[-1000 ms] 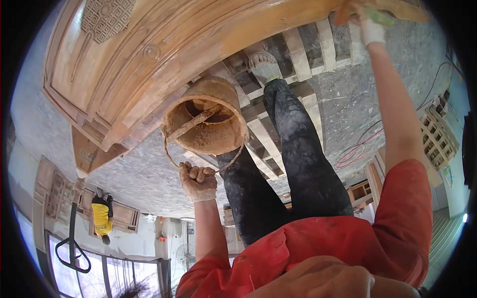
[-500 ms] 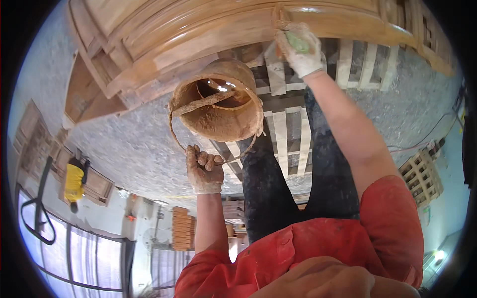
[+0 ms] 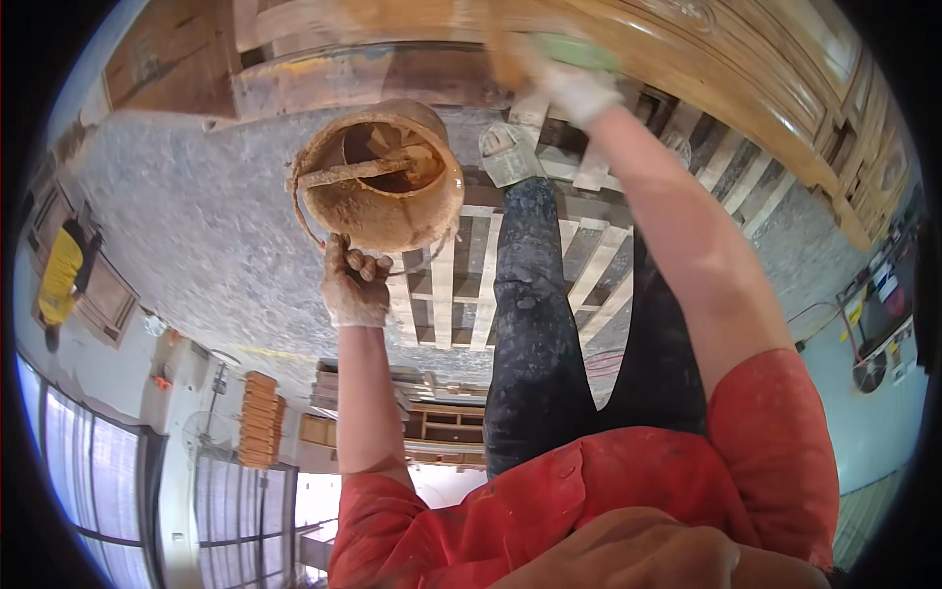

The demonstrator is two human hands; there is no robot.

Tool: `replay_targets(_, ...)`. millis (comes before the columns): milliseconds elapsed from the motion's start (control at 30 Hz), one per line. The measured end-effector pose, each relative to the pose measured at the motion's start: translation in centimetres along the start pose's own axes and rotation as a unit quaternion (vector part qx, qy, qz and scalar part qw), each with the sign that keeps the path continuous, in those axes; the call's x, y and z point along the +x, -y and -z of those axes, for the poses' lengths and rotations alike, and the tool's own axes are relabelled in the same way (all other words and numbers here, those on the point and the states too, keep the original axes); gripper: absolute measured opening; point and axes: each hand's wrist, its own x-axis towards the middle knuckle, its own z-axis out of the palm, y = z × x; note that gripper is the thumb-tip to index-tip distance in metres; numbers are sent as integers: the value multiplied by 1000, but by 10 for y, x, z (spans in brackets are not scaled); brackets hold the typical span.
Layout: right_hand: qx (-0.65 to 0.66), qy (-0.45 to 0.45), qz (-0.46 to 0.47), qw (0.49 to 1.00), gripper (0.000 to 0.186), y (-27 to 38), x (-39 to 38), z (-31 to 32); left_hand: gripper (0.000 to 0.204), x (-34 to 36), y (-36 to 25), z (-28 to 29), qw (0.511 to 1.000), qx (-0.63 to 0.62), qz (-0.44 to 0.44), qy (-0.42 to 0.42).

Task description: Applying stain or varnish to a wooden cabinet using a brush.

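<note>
My left hand (image 3: 355, 290), in a stained glove, is closed round the thin wire handle of a bucket (image 3: 368, 224). The bucket is coated in brown stain and tilted, its mouth toward me. A crusted flat bar (image 3: 343, 174) spans the opening, with brown liquid and pale reflections inside. At the far side my right hand (image 3: 579, 90), in a whitish glove, is smeared by motion. It grips a brown brush (image 3: 504, 51), also blurred, against the edge of a varnished wooden panel (image 3: 677, 74). A green patch (image 3: 579, 51) shows at that hand; its kind is unclear.
Slatted wooden pallets (image 3: 444, 285) lie under and around my legs on a grey mottled floor (image 3: 216, 216). A darker wooden piece (image 3: 172, 64) stands at the far left. A person in yellow (image 3: 61, 275) is at the left. Stacked orange-brown pieces (image 3: 260, 417) stand behind.
The bucket and my left hand have moved left in the picture. My right hand has shifted slightly left and farther up with the brush, now blurred. The whole view has turned, and a foot now shows.
</note>
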Motion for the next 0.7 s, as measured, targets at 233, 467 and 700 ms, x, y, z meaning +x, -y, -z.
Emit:
replay_targets(233, -250, -205, -127, 938, 37, -115, -58, 149, 11, 74, -15, 53, 1000, -27, 8, -6)
replay_targets(467, -58, -202, 10, 978, 35, -46, -32, 59, 7, 135, -5, 88, 997, -68, 9, -34)
replay_targets(700, 64, -79, 9, 995, 36, 20, 29, -56, 14, 167, 5, 95, 991, -123, 27, -49)
